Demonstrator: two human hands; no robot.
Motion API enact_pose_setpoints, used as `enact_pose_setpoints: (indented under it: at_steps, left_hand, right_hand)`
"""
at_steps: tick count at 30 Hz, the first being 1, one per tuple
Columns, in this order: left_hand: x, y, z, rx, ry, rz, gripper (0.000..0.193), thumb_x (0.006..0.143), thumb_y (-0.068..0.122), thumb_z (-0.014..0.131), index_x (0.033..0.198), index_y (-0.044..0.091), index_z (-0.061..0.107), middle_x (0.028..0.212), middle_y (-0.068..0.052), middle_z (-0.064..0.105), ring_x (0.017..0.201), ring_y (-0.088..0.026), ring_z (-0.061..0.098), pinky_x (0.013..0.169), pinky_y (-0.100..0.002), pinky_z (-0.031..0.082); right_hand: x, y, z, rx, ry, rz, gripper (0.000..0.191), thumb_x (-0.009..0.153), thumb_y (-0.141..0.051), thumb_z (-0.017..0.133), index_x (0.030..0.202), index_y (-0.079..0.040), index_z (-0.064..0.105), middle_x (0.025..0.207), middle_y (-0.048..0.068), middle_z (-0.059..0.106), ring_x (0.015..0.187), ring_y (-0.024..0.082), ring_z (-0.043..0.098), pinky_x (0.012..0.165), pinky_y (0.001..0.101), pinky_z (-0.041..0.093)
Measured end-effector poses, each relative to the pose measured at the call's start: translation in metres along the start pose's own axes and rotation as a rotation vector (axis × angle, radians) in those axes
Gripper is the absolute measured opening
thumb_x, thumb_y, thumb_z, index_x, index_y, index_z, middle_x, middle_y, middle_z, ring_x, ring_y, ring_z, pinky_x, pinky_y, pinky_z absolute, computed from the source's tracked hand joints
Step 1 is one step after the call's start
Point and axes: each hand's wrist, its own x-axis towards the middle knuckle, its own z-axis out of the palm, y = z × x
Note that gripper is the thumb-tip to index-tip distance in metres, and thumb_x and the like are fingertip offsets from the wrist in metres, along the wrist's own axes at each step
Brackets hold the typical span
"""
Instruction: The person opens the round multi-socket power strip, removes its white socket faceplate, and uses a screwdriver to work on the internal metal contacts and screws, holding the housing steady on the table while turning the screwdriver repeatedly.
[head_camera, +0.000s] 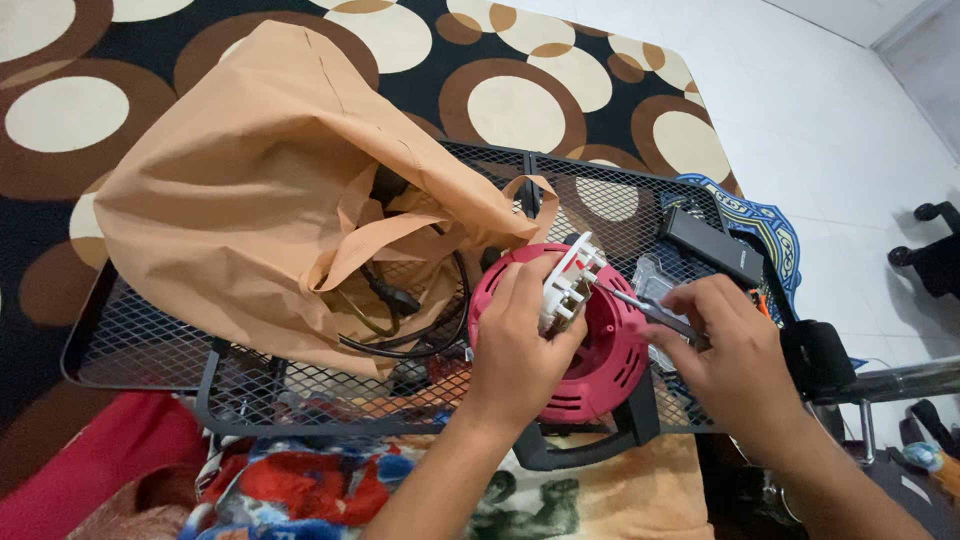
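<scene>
My left hand (522, 335) grips a white plastic socket plate (568, 283), tilted up on edge over a round red cable reel (600, 370). My right hand (728, 345) holds a screwdriver (640, 307) whose metal tip touches the side of the white plate. The reel sits in a black stand on a black wire-mesh tray (150, 345).
A tan cloth bag (270, 180) with black cables (400, 330) spilling out lies on the mesh tray at the left. A black box (712, 243) and a clear plastic piece (655, 272) lie at the right. Below are a patterned rug (520, 100) and white floor tiles (830, 110).
</scene>
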Motion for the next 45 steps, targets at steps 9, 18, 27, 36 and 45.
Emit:
enact_pose_setpoints:
  at_steps: [9, 18, 27, 36, 45]
  left_hand:
    - [0.000, 0.002, -0.004, 0.009, 0.001, 0.022, 0.048, 0.084, 0.004, 0.077, 0.127, 0.003, 0.058, 0.109, -0.017, 0.065, 0.099, -0.036, 0.066, 0.085, -0.043, 0.053]
    - [0.000, 0.003, -0.007, 0.118, -0.038, 0.007, 0.047, 0.083, 0.006, 0.078, 0.126, 0.003, 0.060, 0.104, -0.016, 0.066, 0.094, -0.033, 0.069, 0.082, -0.040, 0.054]
    - [-0.003, 0.001, -0.005, 0.190, 0.025, -0.054, 0.044, 0.083, 0.009, 0.082, 0.121, 0.003, 0.062, 0.102, -0.011, 0.071, 0.091, -0.026, 0.074, 0.081, -0.036, 0.058]
    - [-0.004, 0.002, -0.008, 0.213, -0.048, 0.025, 0.047, 0.083, 0.008, 0.082, 0.124, 0.002, 0.060, 0.103, -0.014, 0.068, 0.093, -0.029, 0.071, 0.081, -0.037, 0.056]
    - [-0.004, 0.000, -0.009, 0.181, -0.073, 0.014, 0.050, 0.081, 0.006, 0.080, 0.126, 0.002, 0.059, 0.102, -0.015, 0.066, 0.092, -0.033, 0.068, 0.081, -0.040, 0.054]
  right_hand:
    - [0.001, 0.000, 0.004, -0.035, 0.003, -0.067, 0.013, 0.092, -0.013, 0.070, 0.087, -0.001, 0.066, 0.082, 0.011, 0.061, 0.072, 0.030, 0.064, 0.062, 0.0391, 0.050]
    - [0.002, 0.007, 0.012, 0.080, 0.058, -0.116, 0.024, 0.080, -0.013, 0.081, 0.088, 0.000, 0.062, 0.085, 0.012, 0.062, 0.075, 0.030, 0.065, 0.064, 0.0396, 0.050]
    - [-0.006, 0.026, 0.026, 0.371, -0.028, 0.058, 0.028, 0.074, -0.002, 0.076, 0.102, -0.002, 0.071, 0.076, 0.007, 0.064, 0.066, 0.018, 0.064, 0.062, 0.0302, 0.052]
    - [0.017, 0.007, 0.062, 0.610, -0.028, 0.203, 0.011, 0.089, -0.010, 0.076, 0.094, 0.000, 0.076, 0.063, 0.003, 0.067, 0.058, 0.003, 0.051, 0.051, 0.0249, 0.043]
    - [0.020, 0.000, 0.064, 0.629, -0.021, 0.177, 0.009, 0.086, -0.002, 0.072, 0.095, 0.000, 0.074, 0.071, 0.003, 0.071, 0.063, 0.002, 0.056, 0.054, 0.0239, 0.047]
